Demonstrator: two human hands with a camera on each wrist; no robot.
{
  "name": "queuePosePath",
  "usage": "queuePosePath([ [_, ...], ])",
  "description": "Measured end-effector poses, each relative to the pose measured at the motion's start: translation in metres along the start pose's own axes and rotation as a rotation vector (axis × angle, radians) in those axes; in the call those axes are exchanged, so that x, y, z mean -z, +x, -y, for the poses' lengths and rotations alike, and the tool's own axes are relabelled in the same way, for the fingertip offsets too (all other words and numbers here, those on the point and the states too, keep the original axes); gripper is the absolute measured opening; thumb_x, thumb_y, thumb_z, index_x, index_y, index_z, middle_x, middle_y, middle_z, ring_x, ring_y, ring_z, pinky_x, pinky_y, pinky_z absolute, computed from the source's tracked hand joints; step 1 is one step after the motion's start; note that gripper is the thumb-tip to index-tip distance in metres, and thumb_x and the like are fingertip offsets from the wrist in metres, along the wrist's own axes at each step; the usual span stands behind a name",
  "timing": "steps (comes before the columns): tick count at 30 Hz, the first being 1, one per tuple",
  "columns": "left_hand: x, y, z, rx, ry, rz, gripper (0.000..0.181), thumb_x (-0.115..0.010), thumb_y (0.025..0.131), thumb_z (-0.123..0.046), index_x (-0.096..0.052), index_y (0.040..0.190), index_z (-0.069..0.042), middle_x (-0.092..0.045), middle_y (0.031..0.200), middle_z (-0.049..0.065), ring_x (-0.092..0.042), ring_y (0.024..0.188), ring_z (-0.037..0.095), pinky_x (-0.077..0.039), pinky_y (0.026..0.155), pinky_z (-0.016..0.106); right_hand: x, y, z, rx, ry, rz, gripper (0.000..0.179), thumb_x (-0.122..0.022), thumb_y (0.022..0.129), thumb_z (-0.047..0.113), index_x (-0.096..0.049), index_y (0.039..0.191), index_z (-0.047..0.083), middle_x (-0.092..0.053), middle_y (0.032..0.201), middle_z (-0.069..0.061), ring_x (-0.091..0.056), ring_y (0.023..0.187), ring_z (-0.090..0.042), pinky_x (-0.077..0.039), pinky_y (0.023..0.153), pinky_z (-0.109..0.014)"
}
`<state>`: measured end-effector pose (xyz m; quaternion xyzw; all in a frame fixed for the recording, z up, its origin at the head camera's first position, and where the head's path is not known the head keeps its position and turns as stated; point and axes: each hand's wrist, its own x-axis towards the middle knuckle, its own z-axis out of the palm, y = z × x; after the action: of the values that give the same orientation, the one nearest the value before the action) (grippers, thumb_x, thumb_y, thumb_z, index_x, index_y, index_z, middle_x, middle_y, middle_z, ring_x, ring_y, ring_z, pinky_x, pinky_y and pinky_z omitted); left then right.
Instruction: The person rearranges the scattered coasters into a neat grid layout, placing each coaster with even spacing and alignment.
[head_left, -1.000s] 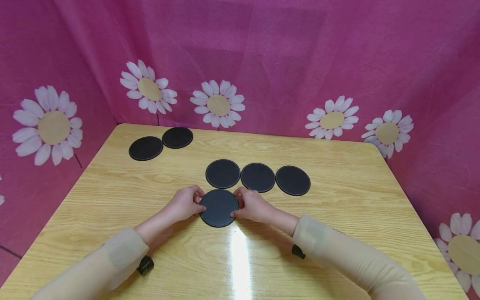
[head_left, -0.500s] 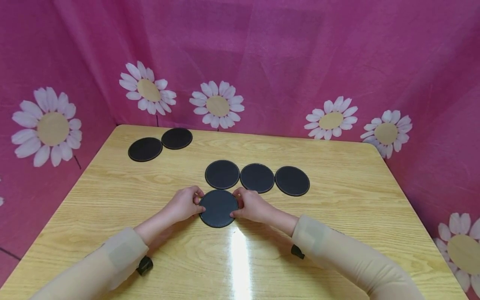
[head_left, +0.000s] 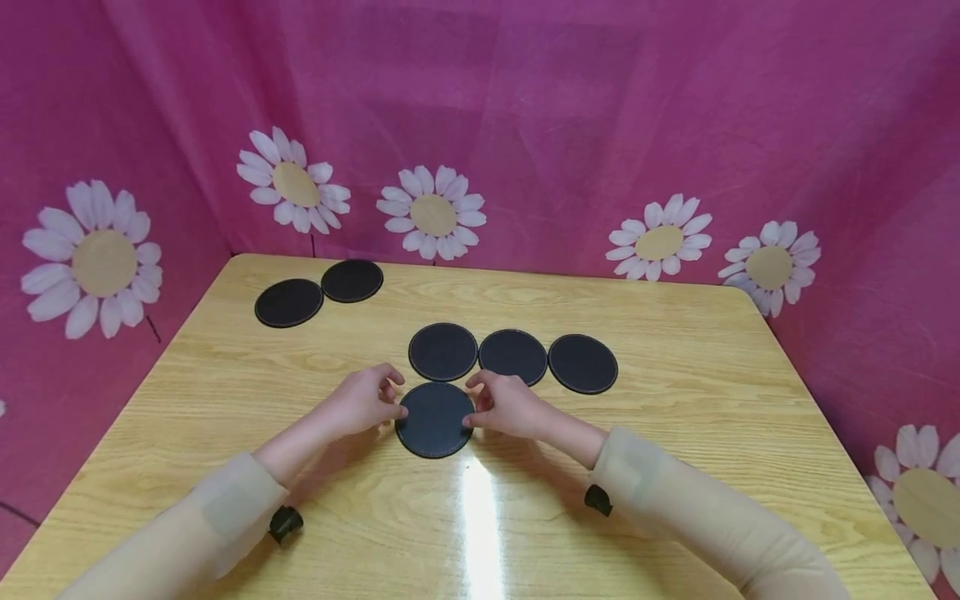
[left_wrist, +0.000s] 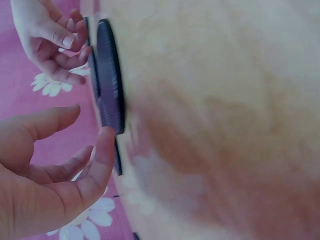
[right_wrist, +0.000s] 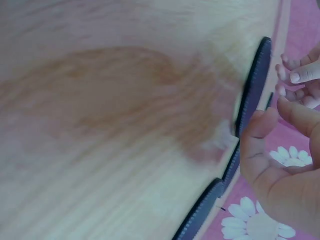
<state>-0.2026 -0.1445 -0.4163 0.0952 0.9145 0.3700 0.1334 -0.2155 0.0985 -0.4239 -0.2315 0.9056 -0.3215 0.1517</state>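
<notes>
Both grips slackened within the last second: left hand [head_left: 365, 402] and right hand [head_left: 512, 407], fingers parted, pinching nothing, flank the stitched black disc [head_left: 435, 421] just nearside of the row's leftmost disc [head_left: 443, 352], placement seemingly done.

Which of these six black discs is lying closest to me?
The front disc, just this side of the leftmost disc in the row of three; that row and the back-left pair lie farther away.

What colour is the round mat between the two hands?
The round mat is near-black; the head view shows it best.
</notes>
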Motion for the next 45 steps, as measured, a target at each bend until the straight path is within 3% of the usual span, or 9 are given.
queuePosePath([
  [4,0.01,0.0,-0.004,-0.036,0.0,0.002,0.041,-0.074,0.079,-0.01,-0.056,0.113,0.005,-0.059,0.092,0.014,-0.062,0.074,0.019,-0.051,0.059,0.027,0.008,-0.001,0.004,0.006,0.057,0.02,0.051,-0.077,0.078,0.016,-0.054,0.121,0.0,-0.062,0.082,-0.003,-0.06,0.067,-0.01,-0.05,0.055,-0.021],
  [8,0.021,0.001,-0.007,-0.047,0.007,-0.003,0.044,-0.072,0.082,-0.013,-0.054,0.119,0.005,-0.061,0.106,0.021,-0.064,0.09,0.028,-0.054,0.071,0.033,0.016,0.001,0.01,0.003,0.101,0.029,0.052,-0.076,0.08,0.018,-0.053,0.124,0.001,-0.064,0.091,-0.006,-0.064,0.071,-0.012,-0.053,0.057,-0.023],
  [13,0.035,0.004,-0.007,-0.02,0.016,-0.033,0.051,-0.07,0.085,-0.018,-0.051,0.128,0.001,-0.057,0.122,0.022,-0.06,0.105,0.034,-0.053,0.085,0.042,0.022,0.005,0.017,0.029,0.103,0.001,0.053,-0.074,0.082,0.02,-0.053,0.127,0.004,-0.066,0.105,-0.01,-0.065,0.082,-0.014,-0.054,0.069,-0.023],
  [18,0.044,0.008,-0.001,-0.04,0.025,-0.09,0.057,-0.068,0.086,-0.021,-0.046,0.134,-0.001,-0.053,0.129,0.021,-0.053,0.117,0.036,-0.046,0.095,0.048,0.024,0.012,0.024,0.074,0.114,-0.041,0.054,-0.073,0.083,0.02,-0.051,0.131,0.005,-0.064,0.115,-0.012,-0.065,0.091,-0.016,-0.054,0.079,-0.03],
  [26,0.063,0.008,0.005,-0.074,-0.016,-0.245,0.055,-0.065,0.089,-0.017,-0.042,0.136,0.001,-0.048,0.133,0.023,-0.045,0.124,0.039,-0.04,0.1,0.052,0.017,0.03,0.034,0.156,0.19,-0.153,0.054,-0.072,0.084,0.018,-0.05,0.132,0.006,-0.062,0.121,-0.011,-0.065,0.099,-0.018,-0.055,0.076,-0.026],
  [32,0.074,0.013,0.023,-0.092,-0.076,-0.398,0.05,-0.064,0.09,-0.015,-0.045,0.133,0.003,-0.05,0.132,0.023,-0.045,0.124,0.038,-0.041,0.1,0.052,0.013,0.047,0.046,0.187,0.297,-0.206,0.054,-0.071,0.084,0.013,-0.049,0.132,0.004,-0.06,0.124,-0.014,-0.063,0.104,-0.022,-0.054,0.084,-0.027],
  [39,0.086,0.025,0.05,-0.089,-0.16,-0.602,0.052,-0.063,0.089,-0.012,-0.044,0.134,0.004,-0.051,0.132,0.023,-0.046,0.124,0.037,-0.04,0.1,0.05,0.006,0.067,0.058,0.154,0.438,-0.208,0.062,-0.071,0.084,0.013,-0.043,0.14,0.009,-0.054,0.134,-0.011,-0.061,0.111,-0.025,-0.052,0.089,-0.028],
  [45,0.097,0.031,0.073,-0.055,-0.163,-0.668,0.054,-0.063,0.09,-0.015,-0.042,0.137,0.003,-0.049,0.135,0.022,-0.042,0.128,0.036,-0.035,0.104,0.049,0.0,0.081,0.065,0.086,0.557,-0.182,0.065,-0.071,0.085,0.015,-0.04,0.143,0.012,-0.052,0.137,-0.012,-0.055,0.119,-0.029,-0.049,0.095,-0.033],
])
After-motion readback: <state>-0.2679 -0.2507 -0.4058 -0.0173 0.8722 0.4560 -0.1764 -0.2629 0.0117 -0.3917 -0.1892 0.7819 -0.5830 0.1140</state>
